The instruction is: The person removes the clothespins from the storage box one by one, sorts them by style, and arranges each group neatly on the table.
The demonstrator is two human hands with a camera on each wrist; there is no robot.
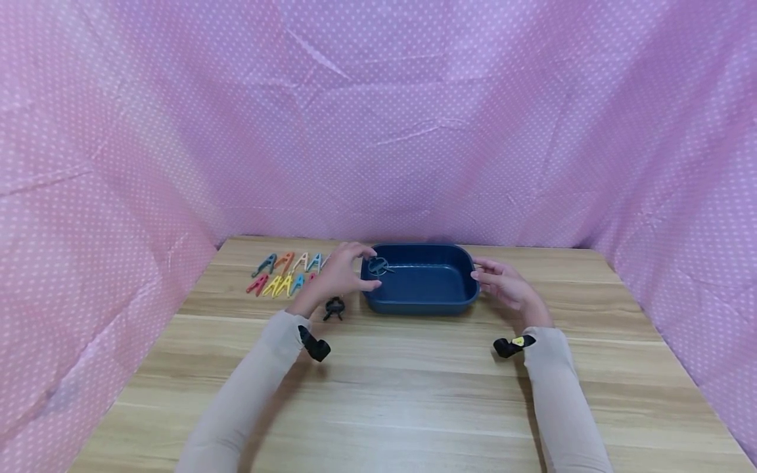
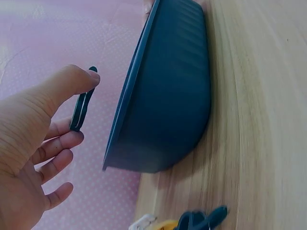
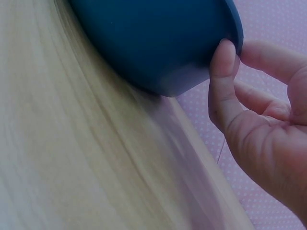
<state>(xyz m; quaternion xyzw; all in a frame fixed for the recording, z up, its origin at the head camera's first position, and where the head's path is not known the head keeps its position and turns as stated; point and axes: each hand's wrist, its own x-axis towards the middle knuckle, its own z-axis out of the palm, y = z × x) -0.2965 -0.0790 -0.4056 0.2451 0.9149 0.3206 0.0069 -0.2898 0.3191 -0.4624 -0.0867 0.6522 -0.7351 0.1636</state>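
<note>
A dark blue rectangular basin (image 1: 421, 307) stands on the table near the back. Over its left end, my left hand (image 1: 340, 269) pinches a dark green clip (image 2: 84, 103) between thumb and fingertips. That clip appears nearly edge-on in the left wrist view, just outside the basin's rim, while the other fingers curve loosely below. At the basin's right end, my right hand (image 1: 504, 284) grips the rim, its thumb (image 3: 223, 60) against the outer wall. A second dark clip (image 1: 334, 307) lies on the table below my left wrist.
Two rows of colourful clothespins, including a red one (image 1: 257, 284) and an orange one (image 1: 286, 261), lie left of the basin, partly behind my left hand. Pink dotted cloth (image 1: 378, 131) hangs behind and beside the wooden table (image 1: 402, 394).
</note>
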